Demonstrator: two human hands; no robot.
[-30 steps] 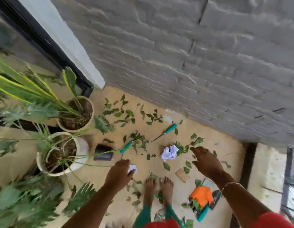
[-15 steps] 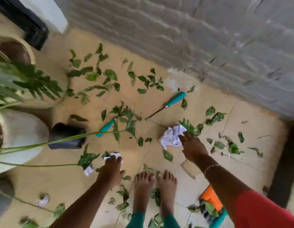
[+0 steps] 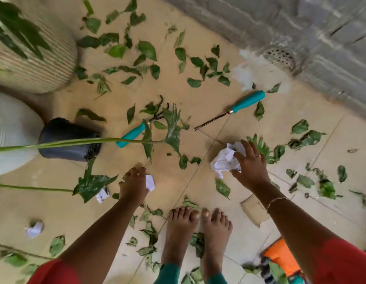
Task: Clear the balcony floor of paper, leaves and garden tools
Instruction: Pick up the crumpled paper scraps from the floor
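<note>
Green leaves (image 3: 147, 49) lie scattered over the beige balcony floor (image 3: 198, 103). My right hand (image 3: 250, 167) grips a large crumpled white paper (image 3: 224, 159) on the floor. My left hand (image 3: 134, 186) holds a small crumpled white paper (image 3: 150, 182) just above the tiles. Two teal-handled garden tools lie beyond my hands: one (image 3: 247, 101) near the wall, another (image 3: 130, 135) partly under a long plant stem. More paper scraps (image 3: 102, 195) (image 3: 34, 229) lie to the left of my left hand.
Two pale ribbed pots (image 3: 34, 64) (image 3: 10, 136) and a tipped black pot (image 3: 65, 138) stand at left. A grey brick wall (image 3: 300, 27) with a drain runs along the back. My bare feet (image 3: 182, 228), a cardboard piece (image 3: 253, 210) and an orange item (image 3: 280, 255) are nearby.
I have bent lower toward the floor. My right hand reached down onto the large crumpled paper and closed on it. My left hand kept its small paper.
</note>
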